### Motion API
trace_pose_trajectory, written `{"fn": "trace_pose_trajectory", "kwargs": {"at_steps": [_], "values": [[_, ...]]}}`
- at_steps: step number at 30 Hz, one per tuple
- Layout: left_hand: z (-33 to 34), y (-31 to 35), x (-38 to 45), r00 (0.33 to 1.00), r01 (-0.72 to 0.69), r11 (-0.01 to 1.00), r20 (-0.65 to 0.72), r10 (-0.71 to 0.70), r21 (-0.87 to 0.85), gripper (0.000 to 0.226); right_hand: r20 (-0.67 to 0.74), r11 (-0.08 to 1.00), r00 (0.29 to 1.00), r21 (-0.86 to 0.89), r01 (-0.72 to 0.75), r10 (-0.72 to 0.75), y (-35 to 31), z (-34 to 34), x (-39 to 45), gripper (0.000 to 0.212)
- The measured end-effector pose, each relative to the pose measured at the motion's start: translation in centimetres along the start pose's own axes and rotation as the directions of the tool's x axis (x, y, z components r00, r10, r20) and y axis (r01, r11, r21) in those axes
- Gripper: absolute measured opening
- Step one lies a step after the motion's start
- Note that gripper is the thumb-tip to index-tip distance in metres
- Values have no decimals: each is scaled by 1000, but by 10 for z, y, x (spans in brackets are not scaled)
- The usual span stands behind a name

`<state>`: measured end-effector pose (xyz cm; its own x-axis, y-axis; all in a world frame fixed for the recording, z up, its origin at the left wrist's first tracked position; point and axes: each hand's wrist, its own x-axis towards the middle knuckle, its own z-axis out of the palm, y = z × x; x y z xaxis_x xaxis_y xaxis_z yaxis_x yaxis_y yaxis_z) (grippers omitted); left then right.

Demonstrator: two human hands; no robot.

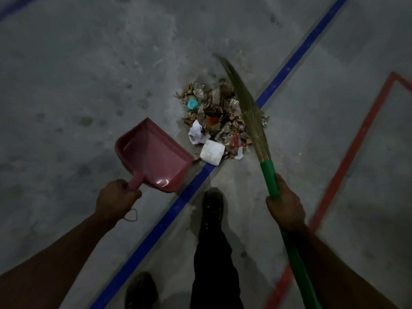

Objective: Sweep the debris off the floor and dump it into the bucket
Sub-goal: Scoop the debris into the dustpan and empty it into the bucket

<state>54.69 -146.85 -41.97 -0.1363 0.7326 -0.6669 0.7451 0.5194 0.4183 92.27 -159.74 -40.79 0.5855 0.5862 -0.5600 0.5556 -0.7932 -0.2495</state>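
Left hand [116, 198] curled tight round the short handle of a pink dustpan [153, 156], thumb over the top. Pan held low and tilted, open lip aimed far-right at the debris pile [219, 118], near corner just beside a white crumpled carton [211, 152]; touching or not, cannot tell. Inside of the pan bare.

Right hand [285, 207] wrapped round the green handle of a broom [267, 172], fingers closed about the shaft. Handle running on past the wrist toward the near-right corner. Straw bristles [242, 97] slanting up to the far left, lying over the right edge of the pile and blurred at the tip.

Debris heaped on the grey concrete floor [78, 85], centre of view, straddling a blue painted line [169, 210]: dry leaves, shiny wrappers, crumpled white paper [197, 132], a teal cap [192, 104] at the left edge, scraps of red.

Blue line running diagonally from near-left to far-right, passing under the pile. Red painted outline [347, 157] on the right. Dark shoe [211, 208] and dark trouser leg near centre, just right of the blue line; second shoe [141, 291] at the near edge.
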Motion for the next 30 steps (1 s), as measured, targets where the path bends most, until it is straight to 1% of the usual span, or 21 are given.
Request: {"fn": "trace_pose_trajectory", "kwargs": {"at_steps": [3, 7, 11, 15, 19, 22, 25, 27, 30], "values": [[-1, -31, -11, 996, 28, 1000, 79, -28, -2, 17, -50, 992, 998, 120, 35, -29, 5, 18, -35, 73], [18, -63, -15, 984, 59, 998, 167, -61, 16, 17, -66, 971, 998, 235, 40, -25, 7, 44, -57, 67], [58, -80, 3, 977, 69, 997, 198, -76, 41, 19, -95, 954, 995, 297, 43, -16, 9, 68, -33, 66], [99, -83, 37, 980, 35, 999, 194, -40, 27, 21, -102, 945, 994, 319, 70, -40, 8, 88, 16, 66], [123, -82, 69, 991, -28, 996, 129, 17, 81, 20, -122, 955, 991, 283, 84, -51, 2, 93, 70, 66], [131, -77, 88, 990, -94, 995, 112, 89, 38, 19, -157, 966, 983, 224, 129, -95, -5, 88, 106, 60], [138, -65, 107, 989, -120, 993, 83, 121, -24, 26, -178, 979, 975, 127, 158, -134, -14, 79, 145, 54], [142, -59, 122, 987, -148, 989, 57, 148, -15, 32, -184, 983, 971, 65, 169, -155, -22, 74, 170, 50], [146, -48, 148, 979, -196, 980, 47, 197, -29, 29, -179, 986, 970, -48, 160, -167, -33, 68, 204, 49]]}}
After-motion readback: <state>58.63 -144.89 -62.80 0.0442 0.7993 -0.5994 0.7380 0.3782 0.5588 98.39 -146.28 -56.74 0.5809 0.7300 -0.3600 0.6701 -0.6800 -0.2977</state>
